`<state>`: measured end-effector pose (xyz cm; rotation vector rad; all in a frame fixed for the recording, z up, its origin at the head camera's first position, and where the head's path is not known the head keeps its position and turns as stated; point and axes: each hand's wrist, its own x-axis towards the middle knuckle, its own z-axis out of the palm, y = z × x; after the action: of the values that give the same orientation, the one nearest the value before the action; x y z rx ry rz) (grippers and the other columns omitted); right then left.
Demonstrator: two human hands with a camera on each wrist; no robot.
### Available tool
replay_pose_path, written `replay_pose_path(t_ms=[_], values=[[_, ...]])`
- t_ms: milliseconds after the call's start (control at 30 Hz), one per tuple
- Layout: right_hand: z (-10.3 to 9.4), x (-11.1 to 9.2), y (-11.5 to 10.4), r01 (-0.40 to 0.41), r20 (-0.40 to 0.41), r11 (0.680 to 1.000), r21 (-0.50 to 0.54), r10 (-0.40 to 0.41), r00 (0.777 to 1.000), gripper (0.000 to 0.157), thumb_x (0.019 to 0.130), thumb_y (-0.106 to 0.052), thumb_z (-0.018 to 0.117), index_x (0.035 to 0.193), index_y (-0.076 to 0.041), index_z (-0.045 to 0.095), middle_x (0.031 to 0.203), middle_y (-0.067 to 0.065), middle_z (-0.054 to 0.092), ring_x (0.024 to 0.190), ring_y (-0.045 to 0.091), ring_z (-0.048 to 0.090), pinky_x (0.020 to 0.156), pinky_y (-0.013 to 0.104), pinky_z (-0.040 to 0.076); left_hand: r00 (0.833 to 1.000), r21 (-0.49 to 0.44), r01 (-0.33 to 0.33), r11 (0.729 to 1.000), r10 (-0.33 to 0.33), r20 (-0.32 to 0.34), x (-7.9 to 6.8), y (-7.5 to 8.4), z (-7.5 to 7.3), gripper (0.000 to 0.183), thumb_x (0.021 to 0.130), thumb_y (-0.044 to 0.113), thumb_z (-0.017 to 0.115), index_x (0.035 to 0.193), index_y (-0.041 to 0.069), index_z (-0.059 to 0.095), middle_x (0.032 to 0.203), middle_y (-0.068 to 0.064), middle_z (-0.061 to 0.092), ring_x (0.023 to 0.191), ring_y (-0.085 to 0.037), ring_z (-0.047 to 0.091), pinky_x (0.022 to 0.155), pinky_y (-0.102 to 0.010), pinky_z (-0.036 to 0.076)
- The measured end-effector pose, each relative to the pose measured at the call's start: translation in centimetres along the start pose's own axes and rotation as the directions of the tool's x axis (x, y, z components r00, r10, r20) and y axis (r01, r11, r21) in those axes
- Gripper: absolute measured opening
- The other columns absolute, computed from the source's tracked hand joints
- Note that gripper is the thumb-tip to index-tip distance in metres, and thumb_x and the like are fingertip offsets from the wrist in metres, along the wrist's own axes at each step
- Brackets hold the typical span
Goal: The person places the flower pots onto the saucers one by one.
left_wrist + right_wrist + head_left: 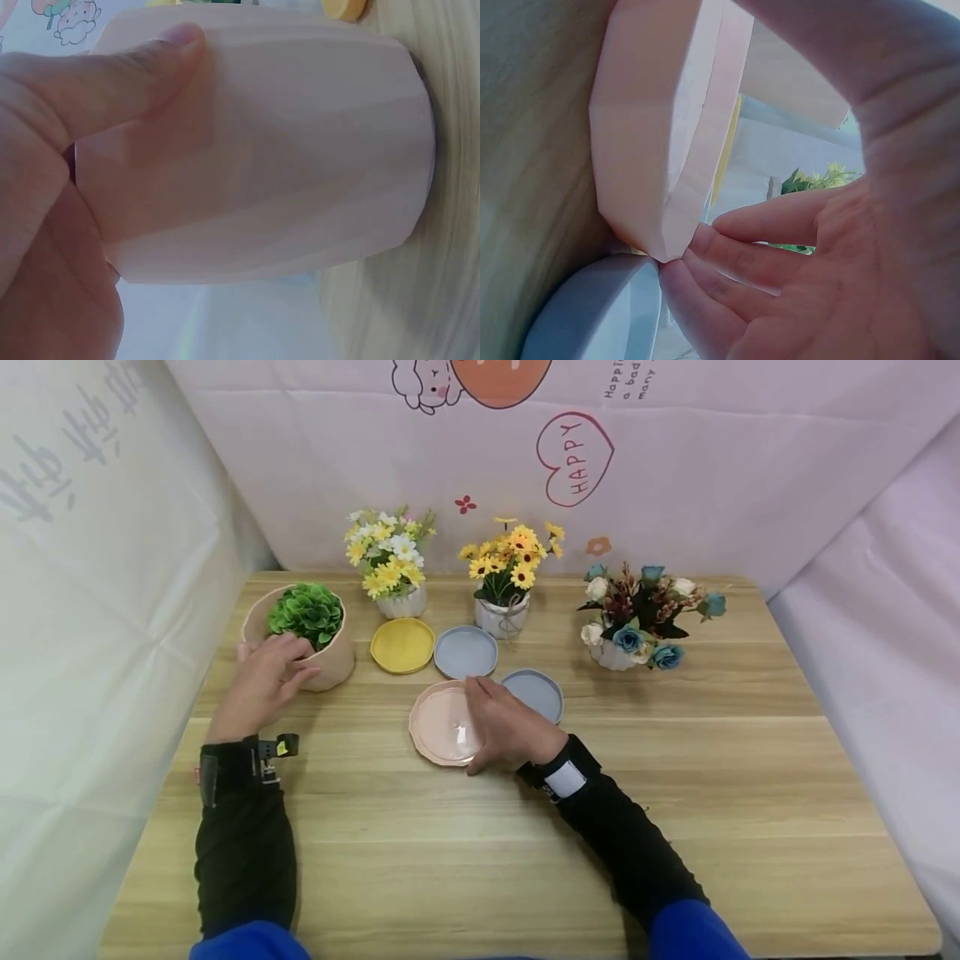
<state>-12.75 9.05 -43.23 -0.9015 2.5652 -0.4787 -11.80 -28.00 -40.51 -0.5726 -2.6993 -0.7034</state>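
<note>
My left hand [264, 681] grips the rim of a pale pink pot [333, 667] at the table's left, thumb [142, 82] along its outer wall and the other fingers inside. A leafy green plant [307, 614] sits in that pot. In the middle, my right hand [510, 727] spans the right side of a shallow pink saucer [438, 727], thumb at the near edge and fingers at the far edge. The right wrist view shows its fingertips [705, 240] at the saucer's rim, close beside a grey-blue saucer [592, 315].
Behind the pink saucer lie a yellow saucer [402, 646] and another grey-blue saucer [466, 652]. White pots with yellow-white flowers [390, 556] and sunflowers [517, 556] stand at the back; one with blue and white roses [637, 618] stands right. A printed cloth [675, 468] hangs behind the table.
</note>
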Motion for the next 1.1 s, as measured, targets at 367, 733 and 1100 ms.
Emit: replay_pose_path(t_ms=[367, 733, 1100], values=[[-0.1, -0.3, 0.2, -0.01, 0.005, 1.0, 0.026, 0.01, 1.0, 0.142, 0.064, -0.044, 0.103, 0.164, 0.01, 0.018, 0.169, 0.031, 0.028, 0.158, 0.039, 0.033, 0.13, 0.045, 0.033, 0.997, -0.035, -0.051, 0.998, 0.053, 0.05, 0.6, 1.2, 0.5, 0.02, 0.091, 0.006, 0.08, 0.088, 0.012, 0.061, 0.081, -0.003, 0.053, 0.083, -0.021, 0.05, 0.081, -0.039, 0.018], [0.2, -0.1, 0.0, -0.01, 0.0, 0.999, 0.036, 0.01, 1.0, 0.142, 0.062, -0.044, 0.103, 0.164, 0.01, 0.02, 0.167, 0.03, 0.032, 0.154, 0.039, 0.039, 0.128, 0.046, 0.036, 0.997, -0.032, -0.056, 0.998, 0.058, 0.058, -0.3, 2.5, 0.6, 0.024, 0.09, 0.004, 0.08, 0.084, 0.012, 0.058, 0.078, -0.002, 0.051, 0.08, -0.021, 0.049, 0.083, -0.042, 0.018], [0.2, -0.3, 0.1, -0.021, -0.006, 0.999, 0.026, 0.022, 1.0, 0.142, 0.063, -0.045, 0.103, 0.164, 0.01, 0.019, 0.167, 0.031, 0.031, 0.155, 0.039, 0.037, 0.129, 0.045, 0.034, 0.991, -0.042, -0.112, 0.993, 0.115, 0.074, -1.3, 4.1, 0.9, 0.023, 0.09, 0.001, 0.079, 0.086, 0.012, 0.059, 0.081, -0.001, 0.051, 0.082, -0.019, 0.048, 0.081, -0.033, 0.026]])
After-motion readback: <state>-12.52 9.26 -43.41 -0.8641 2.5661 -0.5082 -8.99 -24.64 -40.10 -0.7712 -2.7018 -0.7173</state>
